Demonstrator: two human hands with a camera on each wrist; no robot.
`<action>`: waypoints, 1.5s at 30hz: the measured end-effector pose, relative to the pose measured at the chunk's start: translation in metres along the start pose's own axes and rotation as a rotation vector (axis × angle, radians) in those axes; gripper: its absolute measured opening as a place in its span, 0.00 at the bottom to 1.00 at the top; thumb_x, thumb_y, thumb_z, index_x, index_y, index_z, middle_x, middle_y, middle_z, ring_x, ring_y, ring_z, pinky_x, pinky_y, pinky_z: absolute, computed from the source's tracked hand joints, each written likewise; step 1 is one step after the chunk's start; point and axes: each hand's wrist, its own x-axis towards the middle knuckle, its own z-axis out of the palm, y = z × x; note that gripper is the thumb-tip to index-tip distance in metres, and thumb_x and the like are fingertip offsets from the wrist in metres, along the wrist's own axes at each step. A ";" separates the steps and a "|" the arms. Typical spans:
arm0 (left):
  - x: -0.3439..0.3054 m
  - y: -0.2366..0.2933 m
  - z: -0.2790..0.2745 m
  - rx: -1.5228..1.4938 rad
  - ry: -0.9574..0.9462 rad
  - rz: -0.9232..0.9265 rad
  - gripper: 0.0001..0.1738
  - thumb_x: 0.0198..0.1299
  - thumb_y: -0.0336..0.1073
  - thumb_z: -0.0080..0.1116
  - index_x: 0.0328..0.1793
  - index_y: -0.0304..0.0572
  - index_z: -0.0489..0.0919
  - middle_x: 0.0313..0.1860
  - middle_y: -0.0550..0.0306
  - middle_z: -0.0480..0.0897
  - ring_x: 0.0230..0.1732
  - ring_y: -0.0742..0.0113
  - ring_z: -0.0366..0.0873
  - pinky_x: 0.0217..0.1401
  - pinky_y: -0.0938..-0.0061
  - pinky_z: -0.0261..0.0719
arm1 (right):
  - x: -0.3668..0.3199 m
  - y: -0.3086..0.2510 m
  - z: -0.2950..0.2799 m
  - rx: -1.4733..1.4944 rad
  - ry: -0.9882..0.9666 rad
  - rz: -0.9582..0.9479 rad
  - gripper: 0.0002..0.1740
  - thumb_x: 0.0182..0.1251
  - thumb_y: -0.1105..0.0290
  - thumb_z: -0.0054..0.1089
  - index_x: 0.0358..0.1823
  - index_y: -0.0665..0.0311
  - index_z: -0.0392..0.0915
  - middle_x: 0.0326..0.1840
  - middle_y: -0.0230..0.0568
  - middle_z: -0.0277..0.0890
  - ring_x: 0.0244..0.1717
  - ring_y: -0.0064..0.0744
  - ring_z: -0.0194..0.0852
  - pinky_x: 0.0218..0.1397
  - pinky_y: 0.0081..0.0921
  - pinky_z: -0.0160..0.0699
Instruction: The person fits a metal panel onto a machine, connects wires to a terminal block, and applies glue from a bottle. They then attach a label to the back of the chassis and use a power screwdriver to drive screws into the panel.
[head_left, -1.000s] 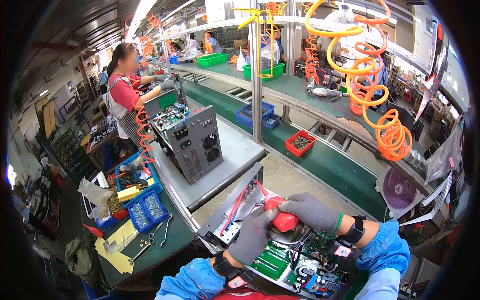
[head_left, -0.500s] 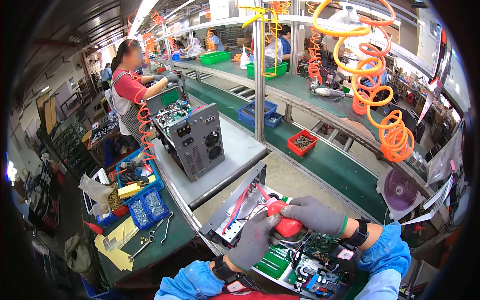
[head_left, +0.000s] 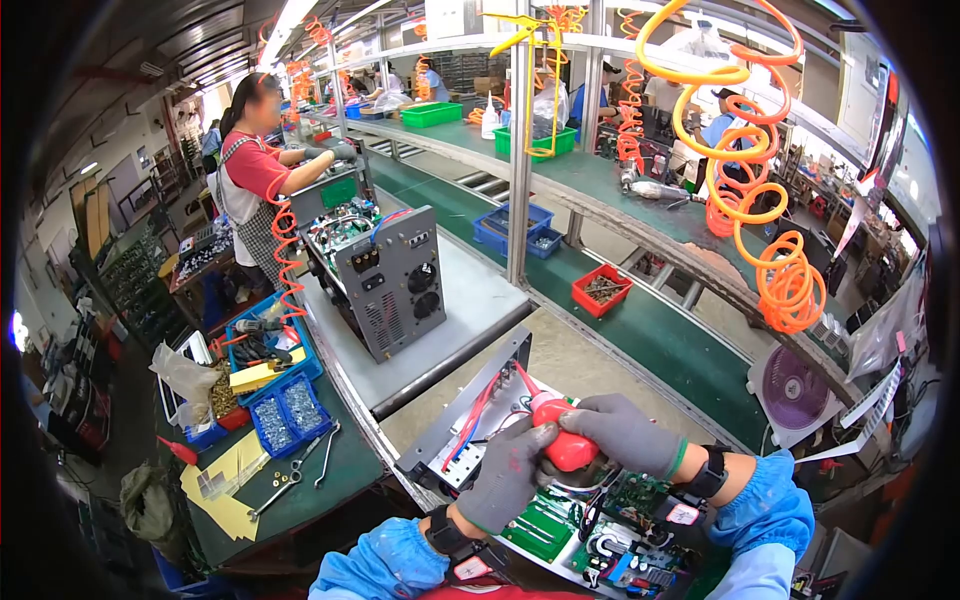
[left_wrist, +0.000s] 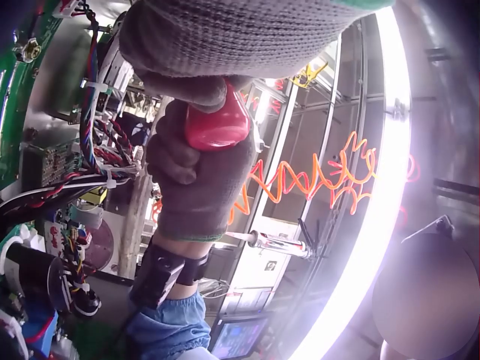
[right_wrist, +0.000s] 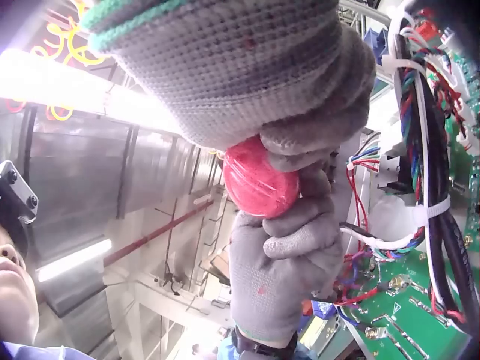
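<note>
A red squeeze bottle [head_left: 570, 450] with a long pointed nozzle is held in both gloved hands. My left hand [head_left: 503, 478] wraps it from the left, thumb on its side. From the right, my right hand [head_left: 632, 436] grips it with curled fingers. In the right wrist view the rounded red bottle end [right_wrist: 261, 180] shows between the two gloves. The nozzle tip lies beside the upright metal panel [head_left: 512, 352] of an open chassis, near its red and blue wires [head_left: 468, 425]. Green circuit boards [head_left: 540, 525] and bundled cables [right_wrist: 426, 150] lie under the hands.
A grey machine [head_left: 390, 285] with two fans stands on the pale table ahead. At left, blue bins of screws [head_left: 290, 415] and wrenches [head_left: 275, 495] lie on a green bench. A red parts bin [head_left: 602, 290] sits on the conveyor; orange coiled hoses [head_left: 790, 285] hang at right.
Both hands keep their grip on the red squeeze bottle, which has shifted only slightly. The head view has swung a little. The worker at the far left has changed posture slightly.
</note>
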 end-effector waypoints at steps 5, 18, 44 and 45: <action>0.003 -0.004 -0.002 -0.044 0.001 -0.002 0.19 0.70 0.47 0.55 0.55 0.40 0.79 0.30 0.65 0.77 0.24 0.81 0.70 0.26 0.84 0.64 | 0.001 0.000 0.000 0.023 -0.008 0.015 0.28 0.68 0.50 0.60 0.47 0.73 0.83 0.31 0.44 0.81 0.27 0.29 0.81 0.28 0.27 0.80; -0.013 -0.002 -0.001 -0.058 0.017 -0.065 0.17 0.70 0.44 0.56 0.55 0.40 0.79 0.29 0.66 0.77 0.24 0.81 0.70 0.26 0.85 0.65 | -0.001 0.004 0.003 -0.042 -0.050 -0.025 0.26 0.69 0.50 0.59 0.42 0.71 0.84 0.30 0.43 0.81 0.28 0.28 0.79 0.31 0.27 0.79; -0.029 -0.006 0.001 -0.083 0.022 -0.062 0.17 0.70 0.46 0.53 0.54 0.40 0.76 0.31 0.63 0.77 0.26 0.78 0.71 0.28 0.82 0.65 | -0.009 0.004 0.011 -0.078 -0.079 -0.092 0.29 0.70 0.48 0.57 0.46 0.72 0.84 0.32 0.46 0.83 0.35 0.31 0.82 0.41 0.30 0.80; -0.028 -0.006 0.000 -0.092 0.017 -0.060 0.17 0.70 0.46 0.53 0.54 0.40 0.76 0.30 0.63 0.77 0.26 0.78 0.71 0.27 0.82 0.65 | -0.010 0.003 0.012 -0.055 -0.074 -0.097 0.29 0.70 0.48 0.57 0.45 0.72 0.84 0.32 0.47 0.83 0.35 0.31 0.82 0.42 0.30 0.80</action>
